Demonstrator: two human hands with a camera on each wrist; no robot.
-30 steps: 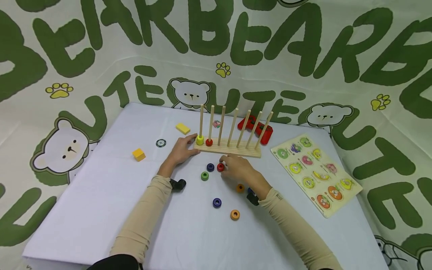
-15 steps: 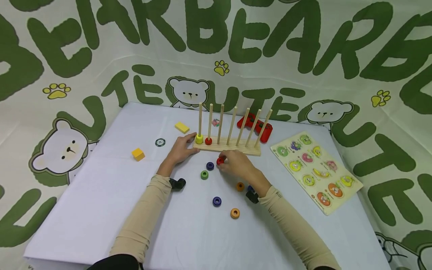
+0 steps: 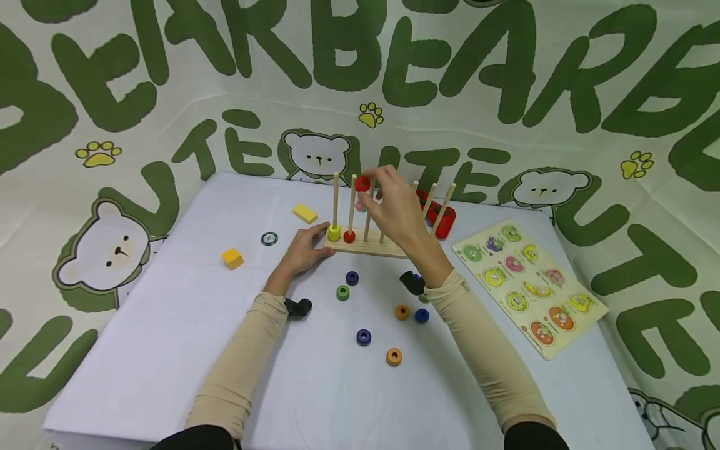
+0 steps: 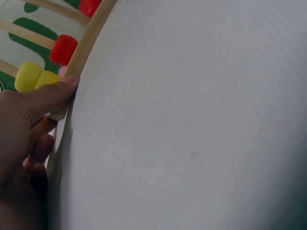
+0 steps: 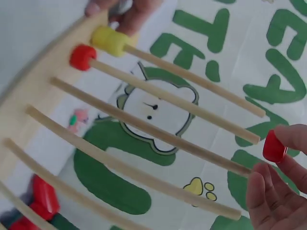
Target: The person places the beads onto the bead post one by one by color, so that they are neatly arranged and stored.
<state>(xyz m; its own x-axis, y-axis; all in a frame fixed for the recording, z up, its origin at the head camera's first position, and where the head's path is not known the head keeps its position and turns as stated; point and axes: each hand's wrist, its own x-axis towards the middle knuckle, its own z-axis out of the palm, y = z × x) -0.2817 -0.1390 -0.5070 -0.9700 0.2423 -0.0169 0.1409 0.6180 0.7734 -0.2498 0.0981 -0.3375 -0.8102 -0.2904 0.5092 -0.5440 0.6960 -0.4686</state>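
My left hand (image 3: 304, 250) holds the left end of a wooden peg stand (image 3: 365, 248), thumb on the base's front edge and fingers behind it in the left wrist view. Two yellow beads (image 5: 111, 40) are stacked on the first peg, and one red bead (image 3: 349, 237) sits at the foot of the second. Between thumb and fingertip, my right hand (image 3: 396, 209) pinches another red bead (image 5: 275, 146), raised to the height of the peg tops. That bead is right by the second peg's tip; my other right fingers overlap the third peg's tip in the right wrist view.
Several loose beads lie in front of the stand, among them a dark blue bead (image 3: 352, 278), a green bead (image 3: 342, 292) and an orange bead (image 3: 394, 357). A red game controller (image 3: 444, 222) lies behind, a fruit board (image 3: 529, 287) at right, a yellow cube (image 3: 232, 258) at left.
My right hand has picked the red bead off the table and lifted it up to the peg tops. The left hand stays at the stand's end.
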